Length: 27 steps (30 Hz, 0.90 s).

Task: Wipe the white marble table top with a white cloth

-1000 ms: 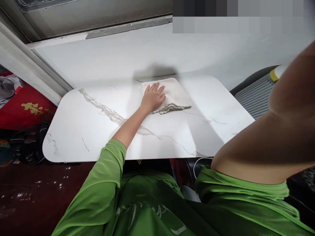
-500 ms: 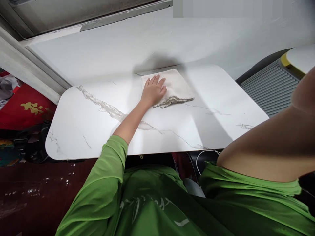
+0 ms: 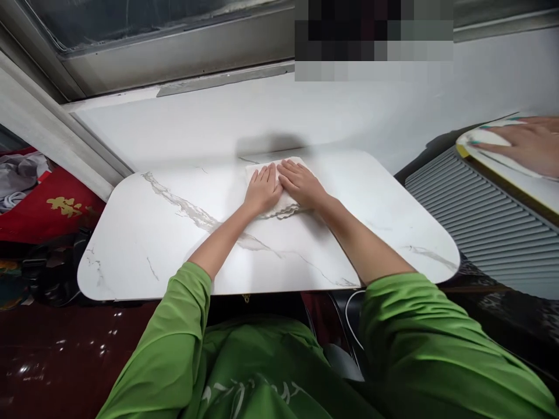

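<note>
Head view, cloth: folded off-white cloth (image 3: 286,207) lies at the centre of the frame, toward the far edge of the white table (image 3: 144,238).
Left hand: left hand (image 3: 264,191) palm down on the cloth's left part, fingers extended; gripping nothing.
Right hand: right hand (image 3: 302,185) likewise flat on the cloth's right part, angled inward, its fingertips close beside the left hand; no pinch seen.
Step in hand: judged to be pressing the folded cloth against the tabletop with both palms; whether it is also sliding cannot be told.
Next move: would seem to call for level pressure from both palms, so that the layers stay stacked.
Cloth texture: soft-looking, matte; several layers show at the near edge, which is wavy.
Table surface: smooth, glossy, marble-patterned, grey-brown veins running from upper left toward lower centre; corners rounded.
Right of frame: another person's hand (image 3: 524,145) rests on a pale cloth (image 3: 483,138) above a grey ribbed panel (image 3: 476,215).
Left of frame: red item (image 3: 32,206) with a gold printed motif; material unclear.
</note>
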Tool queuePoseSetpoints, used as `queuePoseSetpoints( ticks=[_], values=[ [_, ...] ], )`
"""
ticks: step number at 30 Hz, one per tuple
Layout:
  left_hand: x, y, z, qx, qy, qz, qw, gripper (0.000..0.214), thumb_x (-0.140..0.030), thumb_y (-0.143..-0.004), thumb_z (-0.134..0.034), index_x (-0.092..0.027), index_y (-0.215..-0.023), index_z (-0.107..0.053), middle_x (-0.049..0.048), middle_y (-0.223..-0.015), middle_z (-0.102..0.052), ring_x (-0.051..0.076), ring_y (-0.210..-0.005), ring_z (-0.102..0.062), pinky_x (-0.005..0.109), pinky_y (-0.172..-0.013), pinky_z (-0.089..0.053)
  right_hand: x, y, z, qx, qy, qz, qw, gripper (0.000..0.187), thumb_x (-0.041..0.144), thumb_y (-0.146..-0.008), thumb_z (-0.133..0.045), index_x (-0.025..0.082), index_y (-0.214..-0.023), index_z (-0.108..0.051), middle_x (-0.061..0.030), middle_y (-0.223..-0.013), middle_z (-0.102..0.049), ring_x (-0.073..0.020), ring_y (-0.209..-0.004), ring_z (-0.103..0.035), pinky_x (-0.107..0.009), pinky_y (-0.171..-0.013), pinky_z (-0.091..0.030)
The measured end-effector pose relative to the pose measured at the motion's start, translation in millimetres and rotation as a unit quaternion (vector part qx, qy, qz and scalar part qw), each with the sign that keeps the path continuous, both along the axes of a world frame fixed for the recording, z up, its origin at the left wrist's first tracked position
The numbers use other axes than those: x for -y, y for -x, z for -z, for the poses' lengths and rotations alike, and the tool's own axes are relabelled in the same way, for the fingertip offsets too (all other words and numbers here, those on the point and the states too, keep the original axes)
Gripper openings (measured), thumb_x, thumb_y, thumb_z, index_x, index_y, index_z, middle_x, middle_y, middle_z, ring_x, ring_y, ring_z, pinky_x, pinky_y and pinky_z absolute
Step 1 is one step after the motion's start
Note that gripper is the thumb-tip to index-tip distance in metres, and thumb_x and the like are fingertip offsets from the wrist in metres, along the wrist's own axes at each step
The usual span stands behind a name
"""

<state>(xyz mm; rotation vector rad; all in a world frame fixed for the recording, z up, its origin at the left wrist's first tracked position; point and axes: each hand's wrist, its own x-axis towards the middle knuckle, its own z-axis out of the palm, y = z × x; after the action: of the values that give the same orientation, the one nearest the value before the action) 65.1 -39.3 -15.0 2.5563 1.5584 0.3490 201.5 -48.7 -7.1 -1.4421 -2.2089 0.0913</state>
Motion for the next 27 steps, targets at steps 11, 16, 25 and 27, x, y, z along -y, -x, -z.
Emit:
queuePoseSetpoints(
  ticks=[11,16,25,27],
  values=[
    [104.4,-44.4,-10.5,-0.051,-0.039,0.134,0.989,0.053,-0.03,-0.098,-0.025,-0.001,-0.143,-0.032,0.0166,-0.152,-0.027,0.029,-0.142,-0.019,0.044,-0.116,-0.015,149.6,-60.9,20.4,0.087,0.07,0.032,0.993,0.066,0.033,-0.095,-0.029,0.015,-0.152,-0.003,-0.0115,-0.158,-0.01,-0.028,-0.144,-0.01,-0.054,-0.114,-0.022],
    [133.0,-96.3,-7.8,-0.062,-0.05,0.241,0.967,0.057,-0.032,-0.094,-0.031,-0.001,-0.141,-0.034,0.0184,-0.15,-0.032,0.033,-0.14,-0.023,0.049,-0.114,-0.016,183.2,-120.1,34.0,0.015,0.114,0.141,0.983,0.061,0.024,-0.092,-0.027,0.02,-0.151,-0.013,-0.0078,-0.157,-0.016,-0.0247,-0.143,-0.014,-0.051,-0.116,-0.022],
    [-15.3,-194.5,-0.4,-0.004,-0.035,0.169,0.985,0.051,-0.017,-0.091,-0.033,-0.003,-0.139,-0.04,0.0156,-0.147,-0.039,0.024,-0.139,-0.03,0.043,-0.116,-0.017,14.4,-185.4,27.7,0.036,0.048,0.182,0.981,0.056,0.021,-0.086,-0.028,0.009,-0.14,-0.039,-0.0149,-0.145,-0.043,-0.0239,-0.137,-0.035,-0.045,-0.115,-0.025],
    [-33.6,-196.4,-0.1,0.003,-0.028,0.135,0.991,0.05,-0.017,-0.092,-0.031,-0.002,-0.14,-0.038,0.0158,-0.148,-0.037,0.024,-0.14,-0.028,0.042,-0.117,-0.016,-10.9,-185.8,25.7,0.047,0.04,0.167,0.984,0.057,0.019,-0.084,-0.03,0.01,-0.139,-0.04,-0.0131,-0.145,-0.044,-0.0234,-0.137,-0.036,-0.046,-0.114,-0.027]
  ],
)
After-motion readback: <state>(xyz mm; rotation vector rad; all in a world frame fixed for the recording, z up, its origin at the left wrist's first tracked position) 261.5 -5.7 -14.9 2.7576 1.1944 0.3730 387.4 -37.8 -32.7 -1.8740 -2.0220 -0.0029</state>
